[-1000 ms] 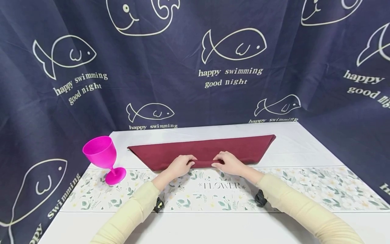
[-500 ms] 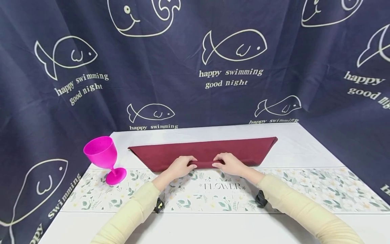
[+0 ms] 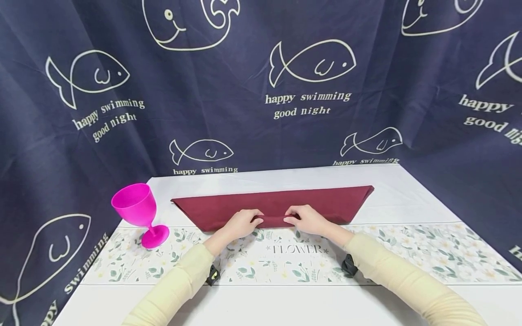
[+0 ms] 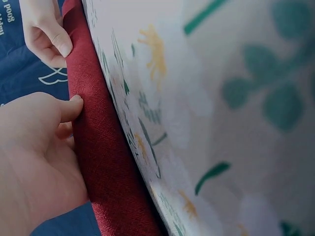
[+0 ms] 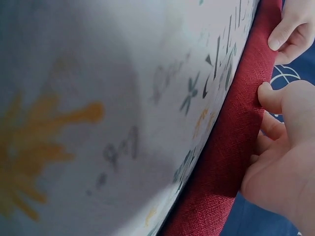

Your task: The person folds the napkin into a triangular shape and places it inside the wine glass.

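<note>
A dark red cloth napkin (image 3: pixel 273 201), folded into a wide shape with slanted ends, lies across the middle of the table. My left hand (image 3: pixel 243 222) pinches its near edge left of centre, thumb on the front side and fingers over the top. A short way to the right, my right hand (image 3: pixel 305 219) pinches the same edge in a mirrored hold. Between the thumbs the edge looks rounded, like a fold or roll. In the left wrist view, the red edge (image 4: pixel 113 162) stands up close along the floral surface. Fingertips behind the cloth are partly hidden.
A bright pink plastic goblet (image 3: pixel 136 206) stands upright at the left, its foot on the floral runner (image 3: pixel 285 271). The white table (image 3: pixel 412 203) extends around the cloth. A dark blue curtain (image 3: pixel 244 99) with fish drawings hangs behind and at both sides.
The napkin's far edge, most clearly its right corner, has come slightly nearer to me. Both hands keep their pinch in nearly the same place. The goblet stays put.
</note>
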A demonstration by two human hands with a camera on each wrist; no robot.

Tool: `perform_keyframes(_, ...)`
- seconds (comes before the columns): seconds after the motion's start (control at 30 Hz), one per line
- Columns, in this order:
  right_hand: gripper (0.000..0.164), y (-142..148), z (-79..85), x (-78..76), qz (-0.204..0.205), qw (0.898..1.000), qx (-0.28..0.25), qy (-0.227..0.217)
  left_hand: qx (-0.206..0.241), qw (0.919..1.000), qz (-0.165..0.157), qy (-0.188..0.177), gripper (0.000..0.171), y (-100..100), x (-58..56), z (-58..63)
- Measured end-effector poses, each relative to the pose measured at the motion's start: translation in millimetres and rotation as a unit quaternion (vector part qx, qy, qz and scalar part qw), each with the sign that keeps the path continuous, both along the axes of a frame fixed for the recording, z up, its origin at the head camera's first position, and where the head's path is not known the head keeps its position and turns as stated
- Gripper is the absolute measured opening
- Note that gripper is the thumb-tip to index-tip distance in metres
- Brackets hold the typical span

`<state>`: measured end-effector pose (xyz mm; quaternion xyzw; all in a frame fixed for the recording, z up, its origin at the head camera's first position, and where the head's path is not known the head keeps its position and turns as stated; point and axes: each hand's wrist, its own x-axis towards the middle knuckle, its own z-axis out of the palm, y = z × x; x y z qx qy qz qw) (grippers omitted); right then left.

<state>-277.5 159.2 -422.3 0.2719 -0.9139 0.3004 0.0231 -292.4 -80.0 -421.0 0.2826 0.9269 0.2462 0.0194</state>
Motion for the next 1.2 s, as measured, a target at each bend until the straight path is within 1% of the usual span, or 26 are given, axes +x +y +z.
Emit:
perform_keyframes(0.13,0.015,-1.1,-0.6,-0.3,-0.002,1.0,-0.003,-0.003,0.0,1.0,0.003,-0.007,0.024,-0.3,-0.1,-1.1)
perform_keyframes(0.4,0.013,-1.6,-0.8,-2.3,-0.003,1.0,0.001,0.0,-0.009,1.0,0.0,0.004,0.025,-0.2,-0.1,-1.2)
perform_keyframes(0.57,0.013,-1.8,-1.1,-2.5,-0.001,1.0,0.003,0.003,-0.006,1.0,0.0,0.0,0.025,-0.4,-0.2,-1.1)
perform_keyframes(0.67,0.013,-1.8,-0.6,-2.2,-0.006,1.0,0.001,0.001,0.0,1.0,0.003,-0.006,0.025,-0.7,-0.9,-1.6)
perform_keyframes(0.8,0.012,-1.4,0.2,-1.7,-0.006,1.0,-0.004,0.008,0.005,1.0,0.004,-0.005,0.023,-1.1,-1.7,-1.9)
perform_keyframes(0.9,0.011,-1.7,0.7,-1.6,-0.005,1.0,0.002,0.026,0.011,0.9999,0.005,-0.002,0.021,-1.2,-1.6,-1.2)
perform_keyframes(1.03,0.01,-2.6,1.4,-1.1,-0.015,0.999,0.007,0.039,0.02,0.9998,0.008,-0.005,0.017,-0.9,-2.2,-1.2)
perform_keyframes(1.2,0.01,-2.2,0.7,-1.8,-0.027,0.999,-0.003,0.028,0.023,0.9996,0.009,-0.012,0.014,0.2,-3.5,-2.8)
